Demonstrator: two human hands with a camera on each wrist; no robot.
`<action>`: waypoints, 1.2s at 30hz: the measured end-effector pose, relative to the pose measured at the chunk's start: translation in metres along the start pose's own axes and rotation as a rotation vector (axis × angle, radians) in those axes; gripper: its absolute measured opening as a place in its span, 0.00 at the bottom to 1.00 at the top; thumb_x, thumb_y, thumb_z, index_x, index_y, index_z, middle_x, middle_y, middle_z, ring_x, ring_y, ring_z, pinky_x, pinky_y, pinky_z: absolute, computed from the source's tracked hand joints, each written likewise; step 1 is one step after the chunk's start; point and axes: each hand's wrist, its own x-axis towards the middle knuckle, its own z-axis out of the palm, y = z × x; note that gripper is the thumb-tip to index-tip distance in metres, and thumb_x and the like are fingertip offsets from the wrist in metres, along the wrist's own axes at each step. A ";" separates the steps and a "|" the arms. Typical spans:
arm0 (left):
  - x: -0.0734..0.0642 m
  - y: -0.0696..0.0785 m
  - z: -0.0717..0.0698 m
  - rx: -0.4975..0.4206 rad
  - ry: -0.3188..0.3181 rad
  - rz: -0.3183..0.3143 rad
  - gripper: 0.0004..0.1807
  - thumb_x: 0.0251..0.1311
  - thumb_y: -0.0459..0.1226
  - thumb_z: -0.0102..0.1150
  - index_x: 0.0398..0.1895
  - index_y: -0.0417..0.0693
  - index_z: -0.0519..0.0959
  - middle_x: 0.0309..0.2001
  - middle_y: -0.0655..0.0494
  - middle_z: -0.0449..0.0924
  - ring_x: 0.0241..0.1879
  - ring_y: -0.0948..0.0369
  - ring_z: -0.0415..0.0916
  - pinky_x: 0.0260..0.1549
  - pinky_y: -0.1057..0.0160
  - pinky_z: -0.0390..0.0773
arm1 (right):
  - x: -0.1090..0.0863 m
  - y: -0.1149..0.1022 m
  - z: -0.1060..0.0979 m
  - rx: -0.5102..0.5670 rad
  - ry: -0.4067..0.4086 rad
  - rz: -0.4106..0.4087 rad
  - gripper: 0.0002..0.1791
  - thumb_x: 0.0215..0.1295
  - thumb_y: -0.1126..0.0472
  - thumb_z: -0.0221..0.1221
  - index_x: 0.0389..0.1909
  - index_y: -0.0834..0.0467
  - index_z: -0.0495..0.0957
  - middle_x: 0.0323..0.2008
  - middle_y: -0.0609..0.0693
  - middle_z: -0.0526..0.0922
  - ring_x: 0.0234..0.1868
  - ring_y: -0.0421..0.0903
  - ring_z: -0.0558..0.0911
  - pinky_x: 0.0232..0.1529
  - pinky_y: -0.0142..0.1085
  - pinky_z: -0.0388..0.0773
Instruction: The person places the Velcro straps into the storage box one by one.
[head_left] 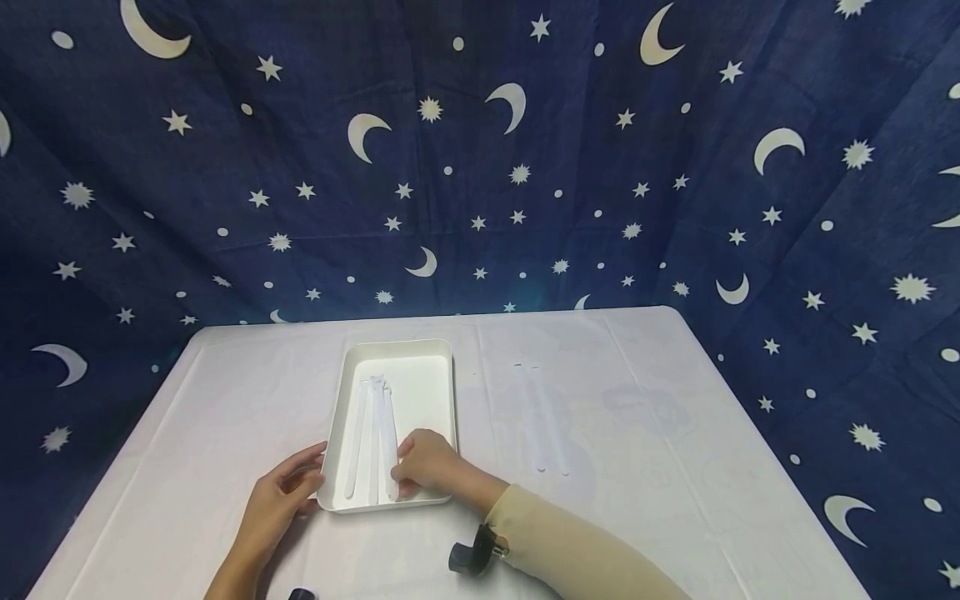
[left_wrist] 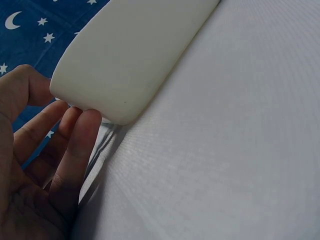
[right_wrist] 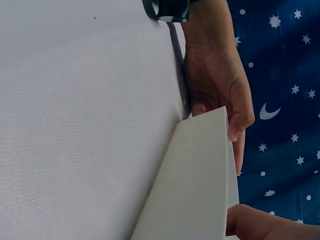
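White strips (head_left: 374, 442) lie lengthwise in a shallow tray (head_left: 423, 392) on the table (head_left: 660, 517). The left hand (head_left: 279, 492) grips the tray's near left corner; the right hand (head_left: 429, 460) touches the rightmost strip's near end, whether pinching it cannot be told.

I see a white surface (head_left: 660, 492), faint crease lines in it. White rectangular tray (head_left: 453, 392) sits on it, touching the left hand (head_left: 281, 493), under the right hand (head_left: 429, 462). To the right of the right hand I get two slim pale strips (head_left: 552, 423), side by side, apart from tray.
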 end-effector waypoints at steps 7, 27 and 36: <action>0.000 0.002 0.001 0.015 -0.001 -0.011 0.28 0.63 0.38 0.63 0.66 0.42 0.71 0.56 0.38 0.76 0.39 0.71 0.81 0.30 0.63 0.86 | 0.000 0.000 0.003 -0.088 0.028 -0.007 0.12 0.51 0.72 0.66 0.36 0.65 0.75 0.11 0.50 0.78 0.11 0.40 0.80 0.15 0.23 0.72; 0.000 0.003 0.002 0.008 -0.002 0.000 0.29 0.63 0.38 0.63 0.66 0.40 0.70 0.55 0.39 0.77 0.39 0.72 0.81 0.33 0.64 0.86 | -0.013 0.002 -0.022 0.097 -0.046 -0.052 0.10 0.50 0.73 0.64 0.34 0.62 0.80 0.20 0.50 0.81 0.19 0.45 0.84 0.24 0.32 0.84; 0.001 0.000 0.001 0.009 0.001 0.009 0.28 0.63 0.37 0.63 0.66 0.42 0.71 0.55 0.39 0.77 0.40 0.72 0.81 0.32 0.62 0.87 | -0.028 0.015 -0.084 0.080 -0.008 -0.070 0.12 0.55 0.70 0.63 0.41 0.66 0.81 0.26 0.51 0.83 0.23 0.44 0.84 0.29 0.36 0.84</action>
